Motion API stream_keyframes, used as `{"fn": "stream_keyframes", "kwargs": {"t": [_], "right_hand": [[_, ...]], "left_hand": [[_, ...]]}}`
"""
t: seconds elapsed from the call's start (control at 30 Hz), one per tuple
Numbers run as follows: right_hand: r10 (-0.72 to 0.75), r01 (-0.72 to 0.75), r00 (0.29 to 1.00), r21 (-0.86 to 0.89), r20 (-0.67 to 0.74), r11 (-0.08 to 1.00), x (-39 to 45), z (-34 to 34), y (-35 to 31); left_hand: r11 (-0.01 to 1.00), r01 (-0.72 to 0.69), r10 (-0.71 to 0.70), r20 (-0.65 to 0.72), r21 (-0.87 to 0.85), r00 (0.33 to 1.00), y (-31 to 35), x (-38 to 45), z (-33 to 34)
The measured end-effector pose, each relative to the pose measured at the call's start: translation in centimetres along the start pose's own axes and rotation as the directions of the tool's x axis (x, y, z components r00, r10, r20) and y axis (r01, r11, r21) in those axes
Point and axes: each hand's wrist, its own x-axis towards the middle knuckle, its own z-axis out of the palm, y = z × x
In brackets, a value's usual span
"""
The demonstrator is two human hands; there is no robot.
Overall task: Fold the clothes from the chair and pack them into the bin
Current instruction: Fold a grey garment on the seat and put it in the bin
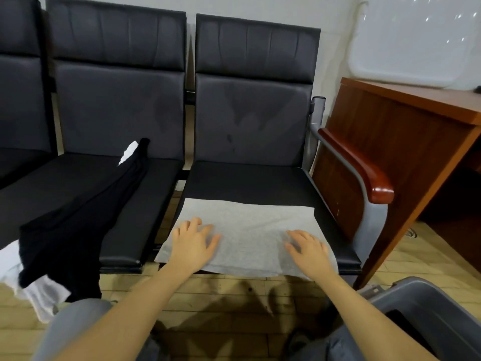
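Note:
A folded light grey garment [250, 230] lies flat on the front of the right-hand black chair seat [247, 181], its near edge hanging slightly over the seat. My left hand [194, 243] presses on its left part with fingers spread. My right hand [308, 250] rests flat on its right part, fingers straight. A black garment [78, 225] stretches across the middle seat and droops off its front edge. White cloth [39, 293] shows under it at the lower left. The grey bin [426, 303] stands on the floor at the lower right, its inside mostly hidden.
A wooden desk [406, 142] stands close to the right of the chair, beside a red-brown armrest [364, 168]. Wooden floor [221, 303] lies in front of the seats. My grey-clad knees fill the bottom edge.

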Motion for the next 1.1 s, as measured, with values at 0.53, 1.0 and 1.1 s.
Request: {"fn": "stream_keyframes", "kwargs": {"t": [0.53, 1.0, 1.1], "right_hand": [[-0.009, 0.032, 0.994, -0.211, 0.105, 0.977, 7.2, 2.4, 0.7], [-0.462, 0.460, 0.885, 0.274, -0.062, 0.845, 5.7, 5.6, -6.0], [-0.436, 0.468, 0.883, 0.372, -0.172, 0.802, 5.4, 5.5, -6.2]], "left_hand": [[0.997, 0.060, -0.076, 0.348, 0.057, 0.934, -1.8, 6.7, 3.1], [0.935, -0.103, 0.133, 0.068, -0.339, 0.989, -7.7, 3.6, 1.0], [0.888, -0.110, 0.144, 0.044, -0.446, 0.989, -9.2, 3.0, 0.7]]}}
